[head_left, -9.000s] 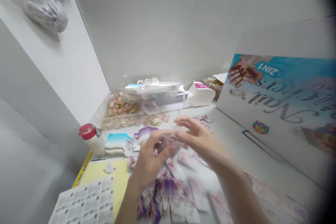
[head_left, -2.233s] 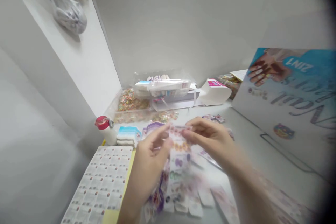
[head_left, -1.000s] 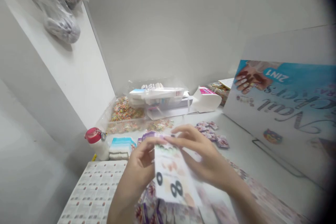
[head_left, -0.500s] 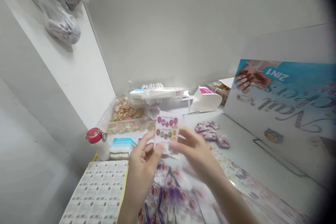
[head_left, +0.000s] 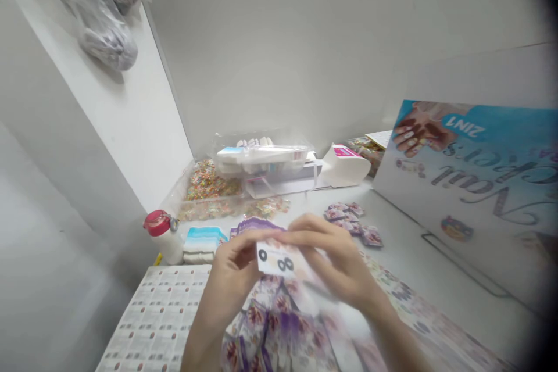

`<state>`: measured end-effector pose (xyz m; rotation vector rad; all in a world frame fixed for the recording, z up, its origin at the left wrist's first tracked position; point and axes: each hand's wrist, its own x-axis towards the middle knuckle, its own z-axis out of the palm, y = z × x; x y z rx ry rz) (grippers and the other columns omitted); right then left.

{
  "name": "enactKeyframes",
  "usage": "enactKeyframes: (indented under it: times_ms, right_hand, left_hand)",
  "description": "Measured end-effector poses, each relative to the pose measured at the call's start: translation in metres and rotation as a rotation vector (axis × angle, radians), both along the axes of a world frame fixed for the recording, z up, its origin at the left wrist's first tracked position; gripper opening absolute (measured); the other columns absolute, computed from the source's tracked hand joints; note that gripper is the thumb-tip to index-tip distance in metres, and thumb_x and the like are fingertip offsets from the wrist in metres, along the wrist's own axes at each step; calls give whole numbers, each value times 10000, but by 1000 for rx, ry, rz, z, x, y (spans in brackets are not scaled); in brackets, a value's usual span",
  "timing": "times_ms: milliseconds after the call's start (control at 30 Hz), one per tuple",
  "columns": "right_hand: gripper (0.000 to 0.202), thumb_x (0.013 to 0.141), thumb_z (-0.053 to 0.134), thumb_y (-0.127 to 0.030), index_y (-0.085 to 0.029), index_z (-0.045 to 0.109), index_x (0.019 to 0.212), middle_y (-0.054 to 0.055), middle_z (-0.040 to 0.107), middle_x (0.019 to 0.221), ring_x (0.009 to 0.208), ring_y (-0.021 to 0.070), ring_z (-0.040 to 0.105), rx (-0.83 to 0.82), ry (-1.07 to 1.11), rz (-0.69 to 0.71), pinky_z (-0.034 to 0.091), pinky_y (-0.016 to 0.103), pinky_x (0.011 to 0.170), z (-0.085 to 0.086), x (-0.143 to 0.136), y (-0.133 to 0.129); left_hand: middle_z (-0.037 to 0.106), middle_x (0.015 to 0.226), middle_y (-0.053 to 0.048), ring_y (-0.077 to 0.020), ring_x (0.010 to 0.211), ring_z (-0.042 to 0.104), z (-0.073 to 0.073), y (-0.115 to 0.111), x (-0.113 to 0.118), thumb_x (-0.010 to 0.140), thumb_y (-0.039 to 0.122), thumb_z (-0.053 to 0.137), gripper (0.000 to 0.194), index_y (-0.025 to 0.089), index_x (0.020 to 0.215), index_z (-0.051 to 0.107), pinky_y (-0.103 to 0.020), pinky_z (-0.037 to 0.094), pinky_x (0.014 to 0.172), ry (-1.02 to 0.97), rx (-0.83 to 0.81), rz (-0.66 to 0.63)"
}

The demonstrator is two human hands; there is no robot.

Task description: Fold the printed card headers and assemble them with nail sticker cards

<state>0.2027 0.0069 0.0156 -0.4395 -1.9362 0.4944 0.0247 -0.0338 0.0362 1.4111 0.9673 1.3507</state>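
A white sticker sheet with dark ring shapes is held between both hands in the middle of the view, its lower part bent toward me. My left hand pinches its left end, thumb below and fingers on top. At the upper edge, the fingers of my right hand are closed on the same sheet; part of that side is blurred. Below the hands lie many purple and white printed packets, overlapping. Just behind my left hand stands a row of purple-edged packets.
A sheet of white labels lies at left, beside a red-capped bottle and a blue-white stack. Behind are a clear tub of colourful bits and a bagged bundle. A large printed box stands right, near small packets.
The sheet was upright with its pink and coloured nail designs facing me; now it is tipped over, showing dark rings. Both hands have turned with it, still gripping.
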Motion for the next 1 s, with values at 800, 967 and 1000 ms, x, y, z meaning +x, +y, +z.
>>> enactKeyframes:
  times_ms: [800,967,1000]
  right_hand:
    - [394,853,405,-31,-267,652,1050,39,671,1012,932,185,615,-22,19,-48,491,350,795,-6,-6,8]
    - [335,792,400,-88,-180,636,1011,55,662,927,797,176,629,-302,112,-431,508,321,704,-37,7,61]
    - [340,795,372,-104,-158,634,1006,64,669,921,783,176,630,-352,29,-559,508,319,696,-46,7,78]
  left_hand:
    - [665,799,-7,-157,782,634,-2,-3,-6,775,271,672,100,174,780,647,-228,514,698,109,-93,152]
    - [700,822,7,-153,760,676,4,-3,-12,779,295,669,433,227,1188,543,-263,551,759,-23,-36,406]
    - [706,818,12,-149,759,680,5,-3,-14,769,278,681,510,242,1243,498,-260,554,766,-43,-17,433]
